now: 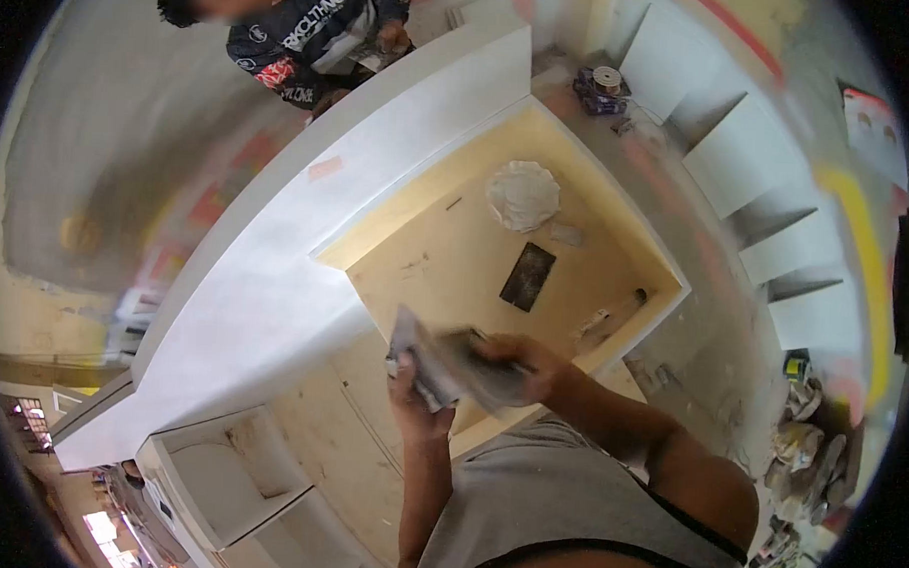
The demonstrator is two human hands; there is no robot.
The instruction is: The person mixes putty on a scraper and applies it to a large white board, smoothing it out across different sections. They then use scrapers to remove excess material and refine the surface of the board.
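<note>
My left hand (416,393) is wrapped round a flat grey board (407,340) near the middle of the view. Beside it my right hand (517,358) is closed on a grey flat tool (483,373), blurred by motion. The two flat pieces are close together; whether they touch is unclear. Beyond my hands lies a yellowish panel inside a white-edged frame (618,180). On that panel are a dark rectangle (528,277) and a round, whitish crumpled thing (524,196).
A long curved white wall (277,213) runs along the left. Behind it stands another person (328,39). White shelf panels (744,154) line the right, with a spool (607,79) near them. Bags (799,446) lie at the lower right, white cabinets (233,467) at the lower left.
</note>
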